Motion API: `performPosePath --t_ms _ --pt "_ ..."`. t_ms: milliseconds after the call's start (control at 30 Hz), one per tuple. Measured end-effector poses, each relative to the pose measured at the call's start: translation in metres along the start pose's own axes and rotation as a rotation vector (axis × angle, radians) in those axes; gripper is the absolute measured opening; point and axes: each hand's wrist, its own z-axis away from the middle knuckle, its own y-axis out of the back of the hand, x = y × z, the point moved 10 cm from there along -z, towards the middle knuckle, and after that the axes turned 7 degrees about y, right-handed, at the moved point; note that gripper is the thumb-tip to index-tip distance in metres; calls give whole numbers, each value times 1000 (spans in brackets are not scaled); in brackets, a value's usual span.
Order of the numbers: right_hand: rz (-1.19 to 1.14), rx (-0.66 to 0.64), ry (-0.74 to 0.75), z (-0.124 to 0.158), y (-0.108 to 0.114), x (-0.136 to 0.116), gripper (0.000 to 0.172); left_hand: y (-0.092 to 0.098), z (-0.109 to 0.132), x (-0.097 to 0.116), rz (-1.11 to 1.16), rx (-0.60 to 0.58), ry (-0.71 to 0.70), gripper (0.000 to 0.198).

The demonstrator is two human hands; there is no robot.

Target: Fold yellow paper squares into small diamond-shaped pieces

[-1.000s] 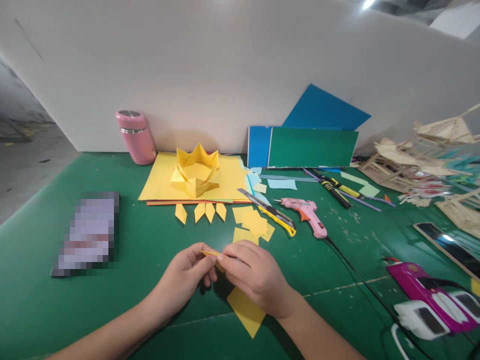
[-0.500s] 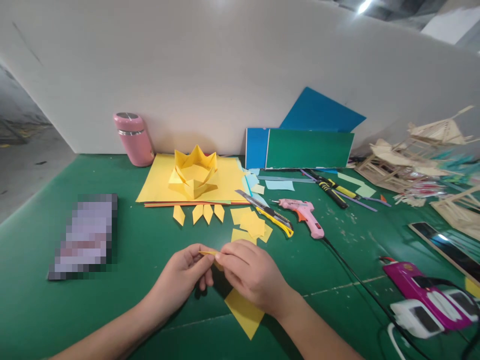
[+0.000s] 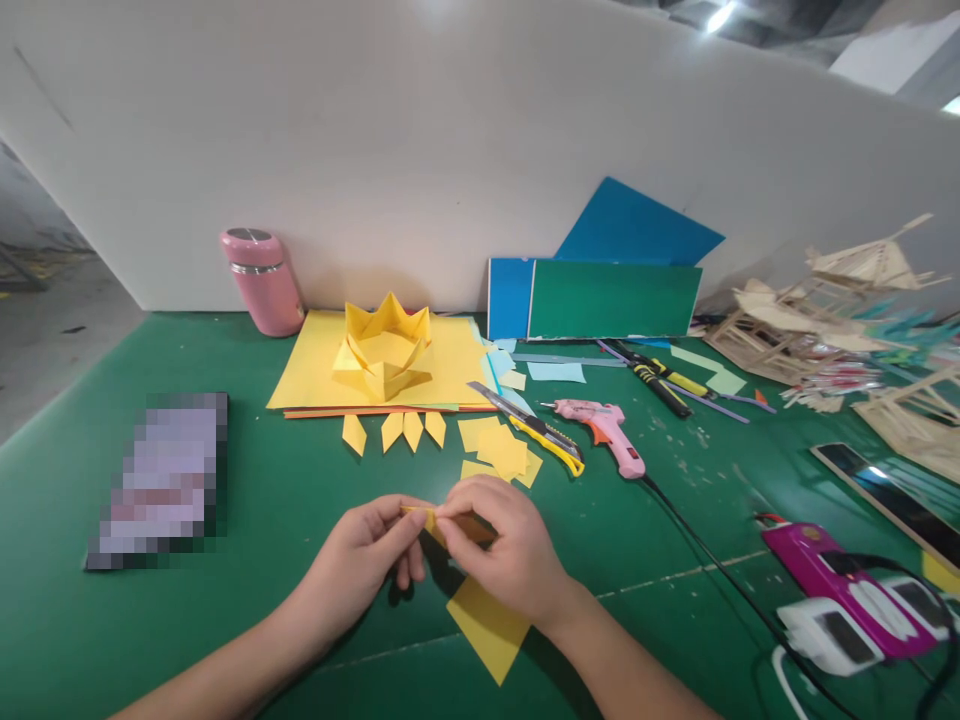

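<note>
Between my two hands, just above the green table, is a small folded piece of yellow paper [image 3: 430, 520]. My left hand [image 3: 373, 540] pinches its left end between thumb and fingers. The fingertips of my right hand [image 3: 504, 540] are closed on its right side, and part of the paper is hidden behind them. Under my right hand a yellow paper square [image 3: 491, 632] lies flat on the table. Beyond my hands lie several small yellow paper pieces [image 3: 501, 448], and a row of folded yellow petals [image 3: 411, 431] rests by the paper stack.
A yellow folded paper crown [image 3: 386, 350] stands on stacked coloured sheets [image 3: 307, 360]. Nearby lie a utility knife [image 3: 547, 440] with its blade out and a pink glue gun [image 3: 600, 425] with a trailing cord. A pink flask [image 3: 266, 285], a power strip [image 3: 814, 560] and wooden stick models [image 3: 772, 325] surround these.
My right hand's fingers have shifted on the folded paper and more of the paper shows beneath them. My left hand keeps its pinch. The whole view has moved slightly.
</note>
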Motion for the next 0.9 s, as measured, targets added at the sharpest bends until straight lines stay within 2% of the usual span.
performPosePath --t_ms 233,433,600,733,900 --pt "-75 10 -246 6 -2 26 4 3 3 -1 -41 39 -7 44" --pt "-114 12 -338 8 -2 36 13 10 4 -2 -59 125 8 42" --pt "-294 -36 -481 13 -13 43 14 20 6 -2 -34 225 38 39" --pt "-425 -44 -543 15 -18 45 12 19 6 -1 9 200 35 39" --pt "-477 -40 -564 15 -20 47 13 18 6 0 77 151 -9 38"
